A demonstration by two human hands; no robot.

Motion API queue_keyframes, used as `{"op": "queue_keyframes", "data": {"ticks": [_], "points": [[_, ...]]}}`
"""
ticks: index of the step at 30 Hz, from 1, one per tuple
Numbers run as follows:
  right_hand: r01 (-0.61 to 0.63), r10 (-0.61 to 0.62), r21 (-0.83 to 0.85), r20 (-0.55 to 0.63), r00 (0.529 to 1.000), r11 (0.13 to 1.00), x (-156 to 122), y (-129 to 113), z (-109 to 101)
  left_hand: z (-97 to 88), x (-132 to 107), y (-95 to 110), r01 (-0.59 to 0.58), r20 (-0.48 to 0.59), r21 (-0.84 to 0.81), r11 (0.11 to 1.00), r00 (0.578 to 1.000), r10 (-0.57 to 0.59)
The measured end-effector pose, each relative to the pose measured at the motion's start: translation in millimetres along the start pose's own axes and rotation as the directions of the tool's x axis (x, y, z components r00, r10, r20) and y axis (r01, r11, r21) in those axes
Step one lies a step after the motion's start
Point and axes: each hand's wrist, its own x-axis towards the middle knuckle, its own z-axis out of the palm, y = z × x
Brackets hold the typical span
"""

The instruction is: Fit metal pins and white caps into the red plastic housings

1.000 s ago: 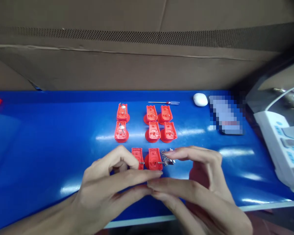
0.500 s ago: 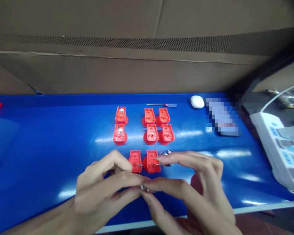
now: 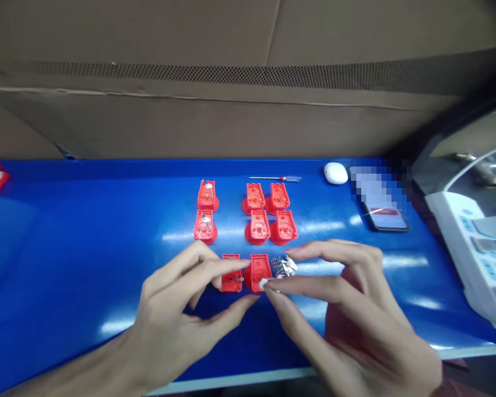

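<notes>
Since the earlier frames the two hands have been drawn apart. The fingertips, joined low in the centre half a second ago, are now separated, and the small metal piece (image 3: 264,284) has been carried up to the lower edge of the nearer red housing (image 3: 259,270).

The piece is pinched between thumb and fingertip of the right hand (image 3: 351,320), at the centre of the frame. The left hand (image 3: 177,314) is held loosely open with nothing seen in it, its index finger stretched across the second red housing (image 3: 230,280) just to the left.

A slip is judged the main risk. So tiny and shiny a piece could be dropped onto the glossy blue table (image 3: 86,248), or mixed into the heap of metal parts (image 3: 283,266) just beside it. The light housings could also be nudged by the left fingers.

The piece's shape cannot be made out, nor whether the housing is touched by it. The right wrist is cut off at the lower edge.
</notes>
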Motion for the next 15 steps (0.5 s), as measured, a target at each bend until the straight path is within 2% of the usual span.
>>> {"op": "queue_keyframes", "data": {"ticks": [3, 7, 12, 15], "points": [[-0.011, 0.011, 0.0, -0.031, 0.999, 1.0, -2.1, -4.9, 2.0, -2.8, -2.4, 3.0, -0.055, -0.005, -0.012, 0.998, 0.998, 0.055], [-0.007, 0.007, 0.038, -0.015, 1.0, 0.999, -5.2, -12.4, 4.8, -7.6, -4.9, 7.4, -0.091, -0.042, 0.055, 0.994, 0.995, 0.093], [-0.024, 0.025, 0.034, -0.028, 0.999, 0.999, -6.0, -13.1, 6.7, -6.8, -2.2, 7.7, -0.131, -0.028, 0.076, 0.988, 0.991, 0.133], [-0.009, 0.009, 0.026, 0.004, 1.0, 1.0, -5.5, -11.4, 4.7, -4.6, 0.0, 10.1, -0.104, -0.058, 0.03, 0.994, 0.993, 0.106]]}}
